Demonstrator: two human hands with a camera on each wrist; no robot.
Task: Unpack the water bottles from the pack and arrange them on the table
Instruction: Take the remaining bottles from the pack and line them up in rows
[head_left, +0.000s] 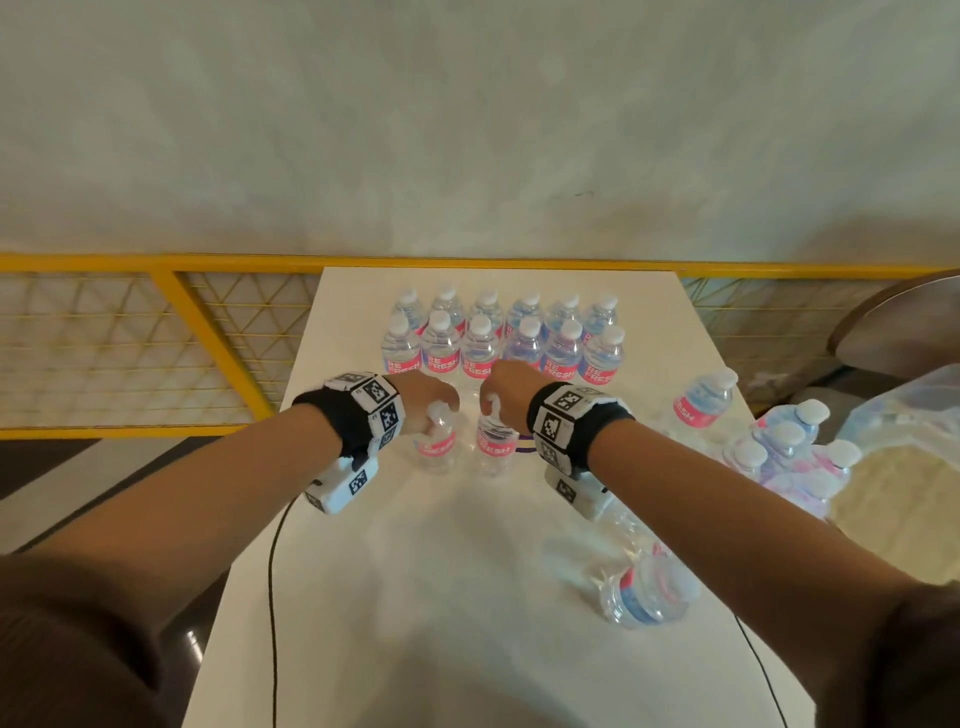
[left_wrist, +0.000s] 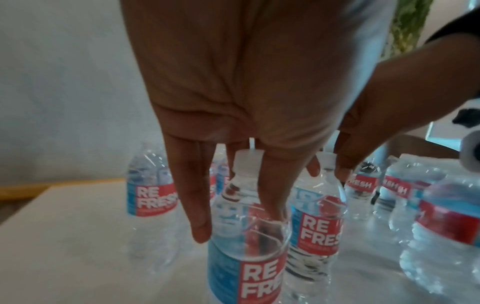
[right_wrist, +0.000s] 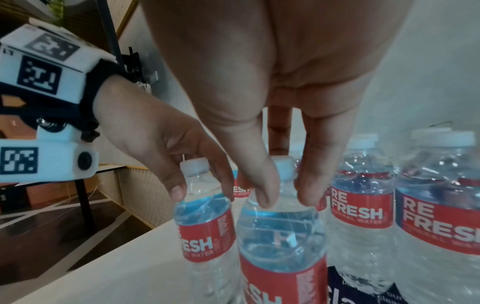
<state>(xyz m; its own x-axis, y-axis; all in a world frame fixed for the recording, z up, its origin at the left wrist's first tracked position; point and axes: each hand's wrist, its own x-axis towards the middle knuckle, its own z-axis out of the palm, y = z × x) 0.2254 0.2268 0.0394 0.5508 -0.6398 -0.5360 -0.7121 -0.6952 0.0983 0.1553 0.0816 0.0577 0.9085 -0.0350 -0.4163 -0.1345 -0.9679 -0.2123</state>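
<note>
Clear water bottles with white caps and red-and-blue REFRESH labels. My left hand (head_left: 434, 410) grips one upright bottle (head_left: 436, 449) by its neck, fingers around the cap (left_wrist: 248, 156). Beside it, my right hand (head_left: 496, 397) pinches the neck of a second upright bottle (head_left: 496, 449), thumb and fingers (right_wrist: 265, 185) below the cap. Both bottles are at the table's middle, bases at or near the top. Just behind stand two rows of several bottles (head_left: 501, 345). The torn pack (head_left: 784, 457) with several bottles lies at the right edge.
One bottle (head_left: 649, 592) lies on its side at the front right amid crumpled clear wrap (head_left: 592, 551); another (head_left: 704, 397) lies tilted by the pack. A dark printed card (right_wrist: 363, 288) sits under the rows. A yellow railing (head_left: 208, 332) runs behind the white table (head_left: 415, 597).
</note>
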